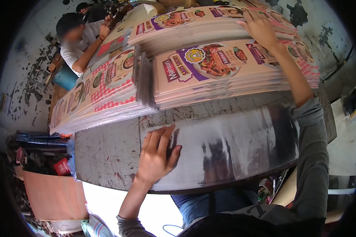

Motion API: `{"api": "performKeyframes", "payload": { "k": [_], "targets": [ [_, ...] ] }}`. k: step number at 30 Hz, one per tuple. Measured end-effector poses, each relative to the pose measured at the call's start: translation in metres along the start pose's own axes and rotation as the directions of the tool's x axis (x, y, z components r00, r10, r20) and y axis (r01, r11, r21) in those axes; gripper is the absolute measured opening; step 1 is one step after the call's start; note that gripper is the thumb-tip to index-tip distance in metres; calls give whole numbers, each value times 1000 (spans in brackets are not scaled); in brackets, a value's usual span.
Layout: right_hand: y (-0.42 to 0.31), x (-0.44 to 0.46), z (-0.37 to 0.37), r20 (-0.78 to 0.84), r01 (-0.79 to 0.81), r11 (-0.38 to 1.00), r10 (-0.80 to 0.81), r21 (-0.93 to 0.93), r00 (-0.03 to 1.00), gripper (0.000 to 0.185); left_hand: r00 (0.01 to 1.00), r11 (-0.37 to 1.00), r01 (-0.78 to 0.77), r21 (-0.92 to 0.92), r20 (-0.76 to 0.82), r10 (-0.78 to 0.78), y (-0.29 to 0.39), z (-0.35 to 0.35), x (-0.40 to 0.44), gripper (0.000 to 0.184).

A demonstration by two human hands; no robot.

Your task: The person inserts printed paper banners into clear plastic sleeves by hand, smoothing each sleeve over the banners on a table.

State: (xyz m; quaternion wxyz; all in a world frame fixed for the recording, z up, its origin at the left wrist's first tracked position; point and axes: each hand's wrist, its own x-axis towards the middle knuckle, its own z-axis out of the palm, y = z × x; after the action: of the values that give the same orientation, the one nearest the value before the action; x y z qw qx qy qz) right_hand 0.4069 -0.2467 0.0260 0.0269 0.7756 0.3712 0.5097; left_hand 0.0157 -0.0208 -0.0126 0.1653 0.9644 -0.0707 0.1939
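Note:
A clear, glossy plastic sheet or stack of sheets [241, 146] lies along the table's near edge. My left hand [156, 154] rests on its left end, fingers apart, holding nothing. My right hand [259, 27] reaches over the far stack of printed sheets [178, 19], its fingers spread on the top surface near the right. Nearer to me is another stack of pink printed sheets [213, 65] with food pictures, passing under my right forearm. A third printed stack [103, 85] lies at an angle to the left, its edges wrapped in shiny plastic.
The worn grey table [106, 154] has a curved near edge. At the upper left a co-worker in a dark cap [73, 39] leans on the table, with another person behind. A brown box [53, 193] and dark rolls [41, 140] stand at the lower left.

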Motion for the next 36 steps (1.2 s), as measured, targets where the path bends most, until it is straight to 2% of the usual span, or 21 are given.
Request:
{"api": "performKeyframes", "payload": {
  "k": [4, 7, 9, 10, 12, 13, 14, 16, 17, 18, 20, 22, 25, 27, 28, 30, 31, 32, 34, 35, 36],
  "targets": [
    [-2, -3, -17, -10, 47, 999, -48, -24, 999, 35, 999, 1000, -2, -10, -33, 2, 1, 1, -2, 45],
    [-5, -6, -35, -144, 145, 988, -137, 44, 980, 34, 997, 1000, 2, 17, -76, -1, 5, -2, -2, 42],
    [-5, -4, -52, 16, 31, 984, -35, 178, 999, 35, 992, 984, 16, 179, -122, 6, 7, -2, -5, 36],
    [0, 2, -53, 10, 41, 983, -43, 177, 999, 35, 991, 984, 21, 178, -131, 2, 5, -1, -6, 36],
    [16, 12, -52, 414, -291, 898, 139, 331, 900, 35, 992, 969, -20, 247, -119, 51, 0, 1, -10, 27],
    [23, 12, -48, 517, -393, 845, 168, 363, 840, 42, 992, 969, -19, 247, -113, 49, 0, 2, -10, 27],
    [33, 6, -37, 522, -399, 841, 169, 367, 836, 42, 990, 970, -26, 243, -131, 60, 1, 1, -8, 23],
    [56, -9, -7, 328, -191, 942, 94, 275, 940, 54, 987, 970, -31, 242, -145, 68, -1, 0, -8, 19],
    [65, -15, 5, 429, -293, 916, 157, 274, 890, 68, 992, 972, -20, 233, -118, 49, -3, 0, -9, 20],
    [63, -19, 7, 431, -295, 914, 156, 277, 889, 68, 995, 975, -7, 223, -92, 29, -4, 0, -10, 20],
    [62, -22, 10, 256, -205, 957, 149, 206, 955, 73, 995, 989, 10, 150, -99, 5, -4, 3, -12, 25],
    [47, -24, -9, 304, -278, 944, 215, 181, 928, 73, 995, 997, 26, 74, -97, -19, -1, 3, -12, 30],
    [44, -29, -14, 206, -288, 956, 271, 55, 940, 71, 990, 988, 141, 58, -38, -139, 6, -2, -6, 41],
    [47, -23, -24, 152, -387, 895, 360, 222, 921, 59, 993, 971, 89, 224, -99, -68, 10, -3, -1, 46],
    [56, -20, -28, 152, -387, 896, 361, 219, 920, 59, 993, 971, 86, 221, -99, -65, 9, -2, -1, 46],
    [80, -17, -32, 402, -673, 685, 554, 279, 729, 53, 997, 979, 74, 192, -43, -67, 5, 0, -5, 41],
    [91, -22, -33, 309, -626, 693, 545, 357, 779, 55, 997, 979, 74, 190, -38, -68, 3, 1, -6, 41],
    [104, -24, -37, 313, -628, 693, 545, 355, 778, 55, 994, 983, 94, 157, -61, -86, 1, 3, -6, 38],
    [120, -17, -60, 249, -587, 766, 534, 263, 808, 53, 991, 986, 112, 120, -80, -103, 2, 4, -6, 35],
    [118, -10, -75, 253, -591, 764, 537, 259, 805, 53, 989, 981, 131, 144, -88, -119, 3, 4, -6, 29],
    [89, 10, -108, 269, -687, 711, 639, 151, 721, 44, 986, 974, 147, 169, -98, -132, 4, 3, -6, 24]
  ]
}}
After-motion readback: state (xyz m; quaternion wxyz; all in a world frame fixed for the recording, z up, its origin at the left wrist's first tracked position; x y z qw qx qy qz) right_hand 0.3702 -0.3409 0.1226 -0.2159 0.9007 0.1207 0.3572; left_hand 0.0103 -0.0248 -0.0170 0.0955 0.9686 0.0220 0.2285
